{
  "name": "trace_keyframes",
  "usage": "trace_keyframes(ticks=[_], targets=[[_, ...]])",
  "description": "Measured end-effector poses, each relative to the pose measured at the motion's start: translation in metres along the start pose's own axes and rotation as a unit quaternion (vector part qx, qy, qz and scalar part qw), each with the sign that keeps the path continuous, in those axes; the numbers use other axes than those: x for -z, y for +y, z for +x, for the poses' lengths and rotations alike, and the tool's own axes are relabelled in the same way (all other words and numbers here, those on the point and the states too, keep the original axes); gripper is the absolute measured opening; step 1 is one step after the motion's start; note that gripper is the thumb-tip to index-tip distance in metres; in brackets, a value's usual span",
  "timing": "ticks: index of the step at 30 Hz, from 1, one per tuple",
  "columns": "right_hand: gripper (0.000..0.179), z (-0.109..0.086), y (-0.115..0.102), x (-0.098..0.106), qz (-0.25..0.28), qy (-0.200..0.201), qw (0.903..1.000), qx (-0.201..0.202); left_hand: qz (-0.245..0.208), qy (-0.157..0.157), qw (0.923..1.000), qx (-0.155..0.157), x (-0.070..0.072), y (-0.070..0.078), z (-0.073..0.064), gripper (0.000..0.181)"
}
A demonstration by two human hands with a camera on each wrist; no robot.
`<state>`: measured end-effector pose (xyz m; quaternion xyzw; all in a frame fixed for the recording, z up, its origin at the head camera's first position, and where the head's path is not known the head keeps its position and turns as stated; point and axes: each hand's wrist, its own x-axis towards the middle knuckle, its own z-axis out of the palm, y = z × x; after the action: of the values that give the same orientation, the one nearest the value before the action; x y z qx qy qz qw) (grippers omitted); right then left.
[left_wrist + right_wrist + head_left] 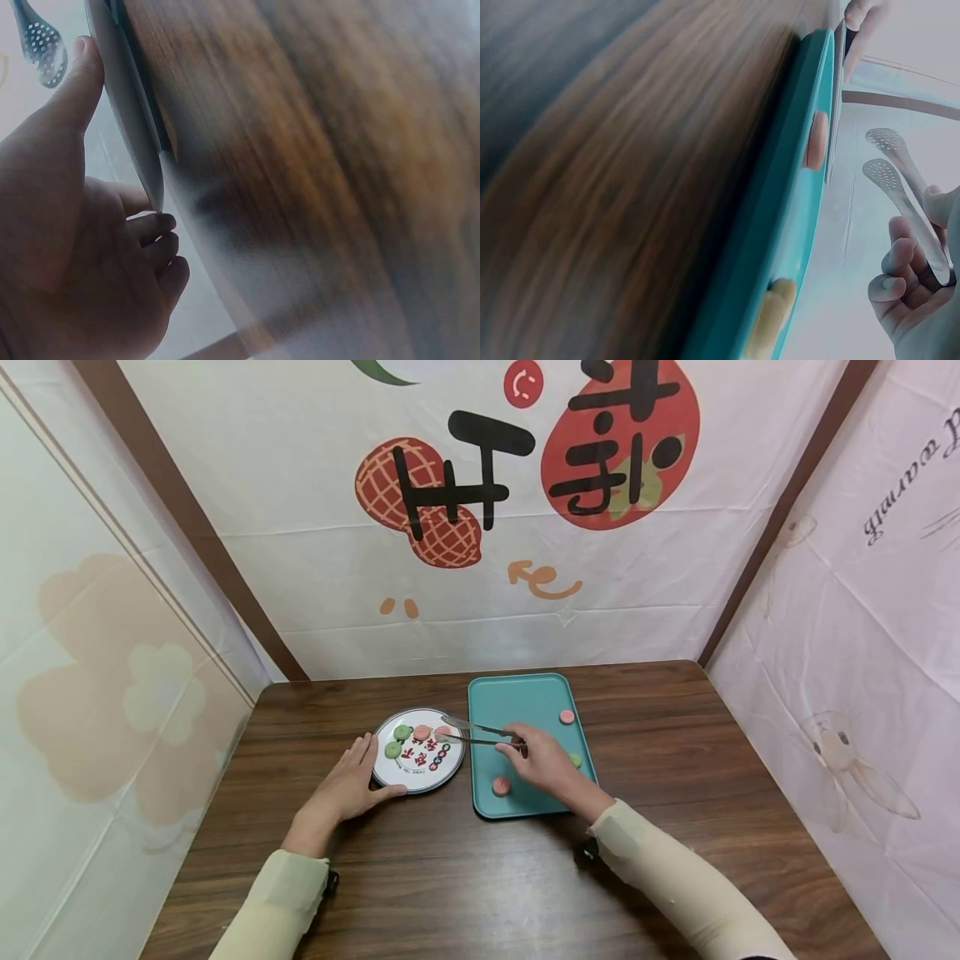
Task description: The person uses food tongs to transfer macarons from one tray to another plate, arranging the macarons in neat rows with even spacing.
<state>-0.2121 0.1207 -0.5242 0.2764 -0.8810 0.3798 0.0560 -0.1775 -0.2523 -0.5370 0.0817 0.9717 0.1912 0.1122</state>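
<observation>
In the head view my left hand [347, 783] rests at the left rim of a white plate [401, 781] with red lettering, thumb spread along its near edge. Two green macaron-like rounds [393, 749] and two pink ones [422, 732] lie on the plate. My right hand [542, 762] holds metal tongs [480, 727] over the tray, their tips reaching above the plate's right side by a pink round [443, 732]. The perforated tips [885, 171] stand apart with nothing between them in the right wrist view.
A teal tray [517, 697] lies right beside the plate. On it are two pink rounds [501, 787] and a green one [575, 759], partly hidden by my right hand. The wooden table [450, 877] ends at a printed cloth wall [322, 585] behind.
</observation>
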Motion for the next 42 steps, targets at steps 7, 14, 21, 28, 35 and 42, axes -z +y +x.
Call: trace_keyframes(ticks=[7, 14, 21, 28, 35, 42], targets=[[0.036, -0.007, 0.008, 0.008, -0.009, 0.007, 0.9999, 0.002, 0.001, 0.000, 1.0000, 0.000, 0.000, 0.000, 0.000, 0.125], [0.037, -0.014, 0.014, 0.016, -0.002, 0.005, 1.0000, -0.001, 0.000, -0.002, 1.0000, 0.000, -0.001, -0.001, 0.001, 0.124], [0.035, -0.020, 0.019, 0.022, -0.005, 0.010, 0.9999, 0.006, -0.001, 0.001, 1.0000, 0.002, 0.000, 0.000, 0.000, 0.125], [0.032, -0.030, 0.026, 0.026, -0.019, 0.014, 0.9995, 0.020, -0.002, -0.003, 1.0000, 0.004, 0.000, 0.001, -0.001, 0.124], [0.029, -0.039, 0.031, 0.034, -0.004, 0.020, 0.9994, 0.027, 0.000, -0.001, 1.0000, 0.004, -0.001, 0.001, 0.000, 0.125], [0.028, -0.047, 0.036, 0.040, 0.005, 0.005, 0.9996, 0.027, -0.002, 0.001, 1.0000, 0.003, -0.002, 0.000, 0.000, 0.124]])
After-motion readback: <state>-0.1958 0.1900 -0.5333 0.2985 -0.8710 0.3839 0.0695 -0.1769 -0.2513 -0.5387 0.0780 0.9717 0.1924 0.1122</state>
